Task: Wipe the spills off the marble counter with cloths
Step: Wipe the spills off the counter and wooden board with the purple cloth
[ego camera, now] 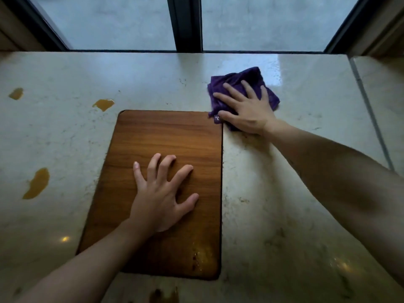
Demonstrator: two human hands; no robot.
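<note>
- The right hand [247, 110] lies flat, fingers spread and pressing down, on a crumpled purple cloth [267, 92] on the pale marble counter [295, 182]. It grips nothing; the palm simply pins the cloth, which sits just past the far right corner of the board.
- The left hand [164, 193] rests open, fingers splayed, on a brown rectangular wooden board [153, 132]. It holds nothing and seems only to steady the board.
- The remaining amber spills lie to the left of the cloth, across the board from it, so the right hand would have to carry the cloth leftward over or around the board. The free left hand is the nearer one to them.
- The board's long axis runs from the person toward the dark-framed window [188, 22].
- Count: one cloth in sight, one board, two hands.
- Amber puddles on the marble: three plainly, a far-left one [16, 93], one near the board's far left corner [103, 104], and a long one at mid left [36, 184].
- A darker smear [164, 295] shows at the near edge, and a wet sheen [203, 256] on the board's near right corner.
</note>
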